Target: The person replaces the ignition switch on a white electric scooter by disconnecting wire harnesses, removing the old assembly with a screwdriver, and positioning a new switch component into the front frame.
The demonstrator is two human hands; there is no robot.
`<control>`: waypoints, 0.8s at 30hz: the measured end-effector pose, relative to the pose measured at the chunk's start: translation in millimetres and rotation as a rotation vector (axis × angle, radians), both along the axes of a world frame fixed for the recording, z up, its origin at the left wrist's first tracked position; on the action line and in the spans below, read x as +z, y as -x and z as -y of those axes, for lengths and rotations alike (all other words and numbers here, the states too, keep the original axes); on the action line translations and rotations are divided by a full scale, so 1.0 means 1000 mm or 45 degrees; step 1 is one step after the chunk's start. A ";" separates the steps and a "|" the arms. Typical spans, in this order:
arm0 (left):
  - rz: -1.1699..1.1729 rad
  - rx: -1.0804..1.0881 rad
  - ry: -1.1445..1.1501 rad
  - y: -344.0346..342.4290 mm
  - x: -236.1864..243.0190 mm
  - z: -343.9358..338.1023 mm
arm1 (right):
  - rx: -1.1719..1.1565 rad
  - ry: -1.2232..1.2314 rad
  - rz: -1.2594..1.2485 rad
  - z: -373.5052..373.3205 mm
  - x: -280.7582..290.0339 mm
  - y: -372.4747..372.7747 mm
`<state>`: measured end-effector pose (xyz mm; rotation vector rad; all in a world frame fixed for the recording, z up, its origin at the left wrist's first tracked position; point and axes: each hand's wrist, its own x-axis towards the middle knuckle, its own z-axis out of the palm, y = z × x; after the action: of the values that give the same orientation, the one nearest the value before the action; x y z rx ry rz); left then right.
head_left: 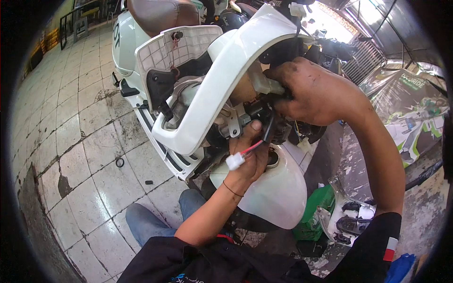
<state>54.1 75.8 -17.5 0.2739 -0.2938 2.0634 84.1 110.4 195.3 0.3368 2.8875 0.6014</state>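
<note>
A white scooter stands before me with its front opened up inside a curved white body panel (221, 78). My left hand (250, 153) reaches in from below, fingers curled round parts under a metal bracket (232, 123), its thumb just beside the bracket. Over that hand hang red wires ending in a white connector (235, 161), with a black sleeve (269, 128) above. From the right, my right hand (309, 94) is closed among the parts next to a translucent plastic piece (265, 84); its fingertips are mostly hidden. What either hand grips is hidden.
Below my hands is the white front fender (278, 191). A green object (317, 212) and a white framed part (347, 217) lie at lower right. A black ring (120, 162) and a small black piece (149, 182) rest on the tiles. A printed sheet (410, 113) is at right.
</note>
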 end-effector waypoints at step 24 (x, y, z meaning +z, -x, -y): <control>-0.134 0.198 0.181 -0.001 -0.019 -0.012 | -0.260 0.142 0.180 0.006 0.004 0.020</control>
<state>54.7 87.4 -37.0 0.3252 -0.0626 2.2024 64.2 104.2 199.4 0.5411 2.6936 0.4104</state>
